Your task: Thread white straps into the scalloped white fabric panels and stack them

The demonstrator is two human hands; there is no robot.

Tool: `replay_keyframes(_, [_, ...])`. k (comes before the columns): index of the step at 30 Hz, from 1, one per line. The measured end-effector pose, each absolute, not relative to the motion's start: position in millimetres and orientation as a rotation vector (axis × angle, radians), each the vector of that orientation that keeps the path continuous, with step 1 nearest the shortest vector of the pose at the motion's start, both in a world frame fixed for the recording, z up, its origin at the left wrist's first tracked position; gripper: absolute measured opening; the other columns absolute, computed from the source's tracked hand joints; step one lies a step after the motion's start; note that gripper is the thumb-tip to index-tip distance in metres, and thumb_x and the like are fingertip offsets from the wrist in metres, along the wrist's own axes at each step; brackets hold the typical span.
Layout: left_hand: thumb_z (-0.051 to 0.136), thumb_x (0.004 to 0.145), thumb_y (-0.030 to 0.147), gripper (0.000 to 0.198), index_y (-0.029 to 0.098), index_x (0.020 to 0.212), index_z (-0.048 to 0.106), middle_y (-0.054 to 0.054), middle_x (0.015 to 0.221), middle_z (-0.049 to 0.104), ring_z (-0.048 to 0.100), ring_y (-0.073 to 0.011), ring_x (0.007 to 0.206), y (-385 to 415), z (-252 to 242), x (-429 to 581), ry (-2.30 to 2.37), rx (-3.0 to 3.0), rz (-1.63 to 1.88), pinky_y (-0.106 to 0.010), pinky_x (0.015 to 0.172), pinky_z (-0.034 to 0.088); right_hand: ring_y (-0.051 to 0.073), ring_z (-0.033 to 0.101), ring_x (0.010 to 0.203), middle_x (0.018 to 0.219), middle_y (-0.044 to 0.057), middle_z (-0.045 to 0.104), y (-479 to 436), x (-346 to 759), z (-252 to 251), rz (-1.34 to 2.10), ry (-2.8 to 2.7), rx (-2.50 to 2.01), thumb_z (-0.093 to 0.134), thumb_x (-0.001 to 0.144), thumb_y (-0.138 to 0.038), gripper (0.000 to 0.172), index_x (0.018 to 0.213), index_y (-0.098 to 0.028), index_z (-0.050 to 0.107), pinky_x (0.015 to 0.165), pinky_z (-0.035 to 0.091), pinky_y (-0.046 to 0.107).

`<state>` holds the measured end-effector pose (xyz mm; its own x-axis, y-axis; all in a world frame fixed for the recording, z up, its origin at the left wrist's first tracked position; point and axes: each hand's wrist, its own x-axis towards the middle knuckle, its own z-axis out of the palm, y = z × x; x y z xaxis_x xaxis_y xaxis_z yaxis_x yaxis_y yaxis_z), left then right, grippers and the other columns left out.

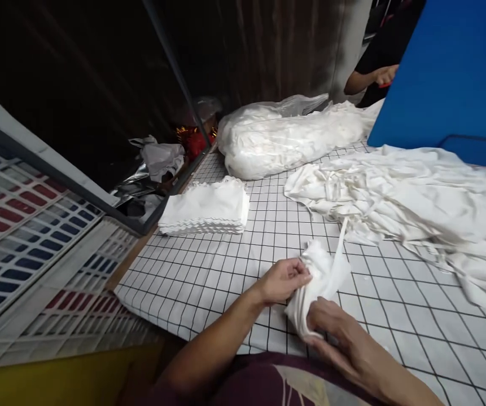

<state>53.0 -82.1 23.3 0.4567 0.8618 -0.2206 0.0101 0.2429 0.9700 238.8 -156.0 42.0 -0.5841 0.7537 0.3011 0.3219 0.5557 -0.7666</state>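
A bunched piece of white fabric is in both my hands at the near edge of the table. My left hand pinches its left side between thumb and fingertips. Lower down, my right hand is closed on the fabric's near right part, with its fingers curled in and partly hidden. From the piece a narrow strip of the cloth runs up toward a large loose heap of white fabric on the right. To the left lies a neat stack of folded white pieces with wavy edges.
Behind the stack, a clear plastic bag full of white cloth lies on the checked tablecloth. A blue panel stands at the back right, with another person's hand beside it. Plastic crates stand to the left.
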Motion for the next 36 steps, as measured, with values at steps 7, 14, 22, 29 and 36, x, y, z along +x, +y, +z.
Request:
replay_keyframes(7, [0.071,0.085,0.043,0.033,0.014,0.085,0.055,0.000,0.078,0.054,0.047,-0.0076,0.065,-98.4,68.3,14.3,0.808,1.145,0.756,-0.020,0.059,0.035,0.023,0.061,0.094,0.103,0.008,0.063,-130.6,249.8,58.9,0.889,-1.984,-0.963,0.056,0.094,-0.030,0.019,0.113,-0.029,0.057,0.077,0.055,0.037])
replay_keyframes(14, [0.075,0.081,0.032,0.023,0.016,0.086,0.060,0.000,0.082,0.055,0.048,-0.0094,0.068,-95.5,98.3,10.5,0.791,1.439,0.688,-0.021,0.064,0.040,0.020,0.063,0.093,0.102,0.007,0.068,-98.8,242.1,68.4,1.051,-2.064,-1.011,0.051,0.098,-0.040,0.025,0.110,-0.023,0.065,0.081,0.052,0.033])
replay_keyframes(22, [0.065,0.084,0.036,0.018,0.018,0.083,0.065,0.001,0.068,0.055,0.049,-0.0130,0.062,-67.9,39.1,-9.8,1.396,1.699,0.689,-0.023,0.056,0.038,0.022,0.058,0.096,0.105,0.009,0.064,-89.5,274.7,42.8,0.770,-1.879,-1.359,0.051,0.097,-0.043,0.028,0.110,-0.021,0.063,0.082,0.049,0.036])
replay_keyframes(29, [0.082,0.069,0.039,0.035,0.016,0.083,0.061,0.001,0.076,0.062,0.057,-0.0097,0.065,-58.1,46.8,-27.4,1.213,1.062,1.187,-0.021,0.064,0.048,0.025,0.056,0.094,0.095,0.009,0.066,-90.2,276.3,14.8,0.634,-2.211,-1.480,0.050,0.097,-0.039,0.026,0.087,-0.019,0.062,0.088,0.040,0.045])
replay_keyframes(36, [0.087,0.065,0.030,0.035,0.013,0.082,0.061,0.003,0.071,0.063,0.060,-0.0085,0.065,-65.8,106.3,-53.9,1.214,0.974,1.720,-0.019,0.064,0.053,0.013,0.049,0.061,0.064,0.000,0.052,-110.6,304.5,84.0,0.867,-2.019,-1.173,0.052,0.097,-0.043,0.034,0.072,-0.021,0.059,0.058,0.036,0.029])
